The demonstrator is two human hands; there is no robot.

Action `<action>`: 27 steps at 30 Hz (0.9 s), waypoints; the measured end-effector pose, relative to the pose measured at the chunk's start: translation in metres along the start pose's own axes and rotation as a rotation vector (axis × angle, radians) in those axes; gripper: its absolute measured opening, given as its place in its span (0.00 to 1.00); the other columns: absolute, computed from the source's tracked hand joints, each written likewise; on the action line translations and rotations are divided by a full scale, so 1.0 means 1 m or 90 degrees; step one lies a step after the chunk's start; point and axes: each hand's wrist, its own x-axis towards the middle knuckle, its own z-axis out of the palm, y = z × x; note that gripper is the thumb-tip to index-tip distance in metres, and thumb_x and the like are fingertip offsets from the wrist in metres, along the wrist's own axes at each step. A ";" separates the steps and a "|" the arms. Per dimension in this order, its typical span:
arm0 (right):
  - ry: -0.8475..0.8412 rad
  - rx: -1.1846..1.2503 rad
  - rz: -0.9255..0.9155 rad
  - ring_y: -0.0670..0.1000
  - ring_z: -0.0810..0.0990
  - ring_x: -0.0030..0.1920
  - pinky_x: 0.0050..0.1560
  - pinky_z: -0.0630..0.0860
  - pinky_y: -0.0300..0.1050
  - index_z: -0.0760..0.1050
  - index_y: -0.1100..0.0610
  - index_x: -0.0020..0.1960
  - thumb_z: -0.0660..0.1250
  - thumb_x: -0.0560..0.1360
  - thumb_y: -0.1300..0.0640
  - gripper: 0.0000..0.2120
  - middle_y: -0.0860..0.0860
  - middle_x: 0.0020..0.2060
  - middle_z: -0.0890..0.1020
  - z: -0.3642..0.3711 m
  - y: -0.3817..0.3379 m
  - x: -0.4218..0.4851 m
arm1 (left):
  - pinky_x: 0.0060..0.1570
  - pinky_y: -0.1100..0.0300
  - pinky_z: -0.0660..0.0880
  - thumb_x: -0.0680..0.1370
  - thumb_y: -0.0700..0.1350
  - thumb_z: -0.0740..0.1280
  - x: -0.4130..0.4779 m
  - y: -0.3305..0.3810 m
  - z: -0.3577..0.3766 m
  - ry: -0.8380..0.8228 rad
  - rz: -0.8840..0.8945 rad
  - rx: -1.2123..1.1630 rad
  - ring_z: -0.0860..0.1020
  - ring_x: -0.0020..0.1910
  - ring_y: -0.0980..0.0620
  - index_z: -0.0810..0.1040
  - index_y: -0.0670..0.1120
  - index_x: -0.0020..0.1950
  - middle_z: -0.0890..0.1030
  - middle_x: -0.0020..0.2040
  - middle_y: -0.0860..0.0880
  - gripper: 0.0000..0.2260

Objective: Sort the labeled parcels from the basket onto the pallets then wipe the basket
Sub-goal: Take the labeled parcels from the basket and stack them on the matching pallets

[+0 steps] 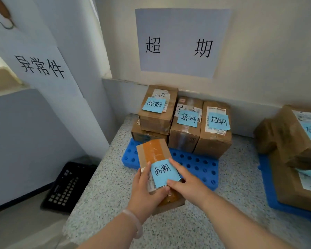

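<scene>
The parcel [153, 151] with the blue 超期 note [162, 172] sits in a two-handed grip over the counter [115, 186], its far end above the blue pallet [201, 166]. The left hand [145, 191] wraps its near-left edge. The right hand [188, 180] pinches the right edge, thumb on the note. Its long axis points toward the stacked parcels [183, 123]; bare pallet lies ahead-right, nearer the right hand.

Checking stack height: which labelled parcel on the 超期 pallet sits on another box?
The back-left parcel, by the corner: it rests on a lower box; the other two stand on the blue pallet.
</scene>
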 end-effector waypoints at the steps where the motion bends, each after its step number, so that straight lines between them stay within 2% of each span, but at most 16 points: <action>1: 0.002 -0.002 0.004 0.43 0.74 0.56 0.45 0.73 0.33 0.57 0.29 0.73 0.68 0.78 0.49 0.31 0.44 0.64 0.69 0.006 -0.004 0.008 | 0.70 0.58 0.60 0.71 0.54 0.75 0.006 -0.005 -0.006 0.001 -0.003 0.000 0.57 0.72 0.56 0.52 0.69 0.70 0.56 0.74 0.55 0.39; 4: 0.014 0.010 0.012 0.44 0.73 0.57 0.48 0.73 0.36 0.59 0.30 0.73 0.68 0.78 0.50 0.30 0.44 0.64 0.69 0.020 -0.012 0.030 | 0.73 0.49 0.59 0.70 0.57 0.75 0.024 -0.016 -0.021 0.001 -0.019 0.001 0.56 0.75 0.50 0.50 0.74 0.65 0.53 0.76 0.53 0.38; 7: 0.030 0.002 0.019 0.45 0.73 0.58 0.51 0.75 0.38 0.61 0.31 0.72 0.68 0.78 0.51 0.29 0.45 0.63 0.69 0.030 -0.017 0.048 | 0.72 0.53 0.56 0.71 0.55 0.75 0.040 -0.022 -0.029 -0.005 -0.038 0.001 0.53 0.76 0.52 0.50 0.70 0.68 0.51 0.78 0.51 0.38; 12: 0.043 -0.041 0.011 0.48 0.74 0.62 0.62 0.76 0.47 0.62 0.32 0.71 0.69 0.78 0.56 0.31 0.47 0.69 0.68 0.040 -0.017 0.069 | 0.70 0.52 0.62 0.69 0.56 0.76 0.057 -0.034 -0.025 0.002 -0.052 0.023 0.58 0.75 0.46 0.47 0.72 0.68 0.52 0.76 0.48 0.42; 14: 0.056 -0.071 -0.003 0.48 0.71 0.65 0.65 0.74 0.47 0.62 0.33 0.72 0.68 0.78 0.57 0.30 0.47 0.70 0.66 0.038 -0.017 0.070 | 0.71 0.49 0.61 0.68 0.59 0.76 0.060 -0.036 -0.021 0.009 -0.056 0.047 0.56 0.75 0.45 0.44 0.73 0.69 0.50 0.77 0.48 0.44; 17: 0.104 -0.144 -0.025 0.43 0.64 0.66 0.68 0.68 0.44 0.63 0.37 0.73 0.64 0.80 0.55 0.26 0.45 0.71 0.64 0.036 -0.015 0.063 | 0.70 0.50 0.60 0.69 0.58 0.76 0.063 -0.030 -0.014 0.003 -0.081 0.035 0.55 0.76 0.45 0.44 0.66 0.75 0.48 0.78 0.45 0.47; 21: 0.179 -0.205 -0.056 0.44 0.57 0.75 0.73 0.64 0.49 0.67 0.38 0.72 0.59 0.82 0.49 0.20 0.40 0.75 0.58 0.038 -0.006 0.039 | 0.70 0.49 0.61 0.70 0.58 0.74 0.067 -0.025 -0.005 -0.005 -0.101 0.029 0.56 0.75 0.42 0.44 0.63 0.78 0.47 0.78 0.45 0.47; 23: 0.184 -0.281 -0.070 0.46 0.53 0.76 0.74 0.62 0.51 0.64 0.37 0.73 0.60 0.79 0.41 0.23 0.39 0.76 0.54 0.041 -0.005 0.026 | 0.70 0.50 0.61 0.74 0.55 0.72 0.068 -0.024 -0.005 -0.018 -0.099 0.006 0.56 0.75 0.43 0.47 0.62 0.78 0.49 0.77 0.45 0.42; 25: 0.159 -0.390 -0.068 0.46 0.49 0.77 0.76 0.55 0.49 0.57 0.38 0.76 0.63 0.74 0.32 0.33 0.40 0.77 0.48 0.045 -0.003 0.017 | 0.67 0.54 0.63 0.76 0.52 0.70 0.069 -0.026 -0.009 -0.031 -0.091 -0.028 0.57 0.75 0.44 0.50 0.64 0.77 0.49 0.77 0.46 0.37; 27: 0.144 -0.458 -0.053 0.47 0.46 0.77 0.76 0.50 0.49 0.51 0.38 0.77 0.65 0.70 0.30 0.42 0.41 0.78 0.43 0.048 -0.001 0.013 | 0.67 0.57 0.63 0.77 0.52 0.69 0.069 -0.029 -0.016 -0.040 -0.070 -0.028 0.56 0.76 0.44 0.52 0.64 0.76 0.46 0.78 0.47 0.34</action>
